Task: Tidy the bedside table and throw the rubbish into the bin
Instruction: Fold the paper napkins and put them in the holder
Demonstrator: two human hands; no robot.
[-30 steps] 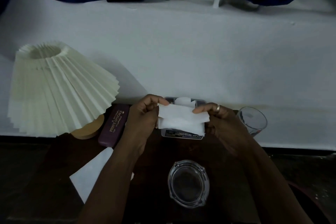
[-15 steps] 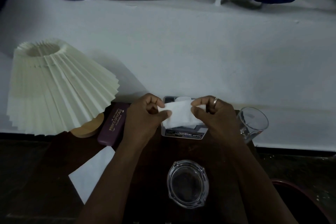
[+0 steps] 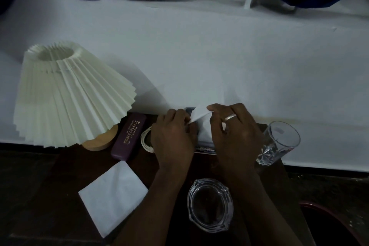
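Note:
Both hands work on a white tissue [image 3: 201, 120] over a tissue box [image 3: 205, 148] at the back of the dark bedside table [image 3: 65, 168]. My left hand [image 3: 173, 136] pinches the tissue's left edge. My right hand [image 3: 235, 132], with a ring, grips its upper right part. The hands hide most of the box. A flat white napkin [image 3: 113, 193] lies at the front left. A glass ashtray [image 3: 210, 204] sits near the front edge.
A pleated cream lamp [image 3: 67, 94] stands at the left, with a purple spectacle case [image 3: 128, 136] and a coiled white cable [image 3: 146, 140] beside it. A drinking glass [image 3: 279, 143] stands right of my hands. A red bin rim [image 3: 327, 211] shows at lower right. White bed behind.
The tissue, held spread wide between the hands a second ago, is folded smaller and pushed down towards the box. The two hands have come close together.

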